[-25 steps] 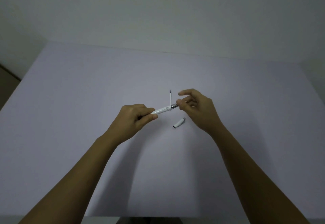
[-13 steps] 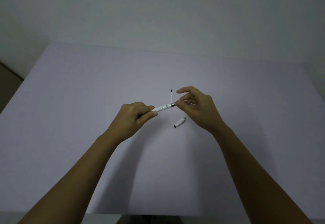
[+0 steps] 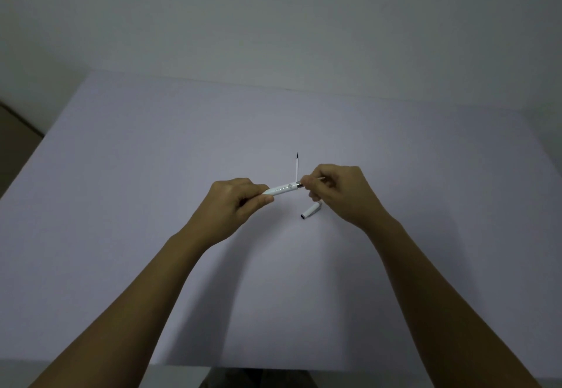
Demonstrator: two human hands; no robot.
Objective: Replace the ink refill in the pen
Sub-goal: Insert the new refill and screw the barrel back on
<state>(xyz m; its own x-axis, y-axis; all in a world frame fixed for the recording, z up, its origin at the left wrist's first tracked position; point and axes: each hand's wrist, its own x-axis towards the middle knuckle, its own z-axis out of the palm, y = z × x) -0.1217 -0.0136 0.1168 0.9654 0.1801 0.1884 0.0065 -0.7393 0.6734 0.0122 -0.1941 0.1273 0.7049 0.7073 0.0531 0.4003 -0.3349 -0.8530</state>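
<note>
My left hand grips the white pen barrel above the table, its silver-ringed open end pointing right. My right hand has its fingers closed at that end, and a thin pale tip pokes out past its fingers at the upper right. What the right fingers pinch is mostly hidden. A thin white ink refill with a dark tip lies on the table just behind the pen. The white pen cap lies on the table below my right hand.
A pale lilac table fills the view, with a plain grey wall behind it. Its left edge drops off to a darker floor strip at far left.
My right hand's fingers have curled closed over the barrel's open end; they were spread before. The left hand, the refill and the cap stay in place.
</note>
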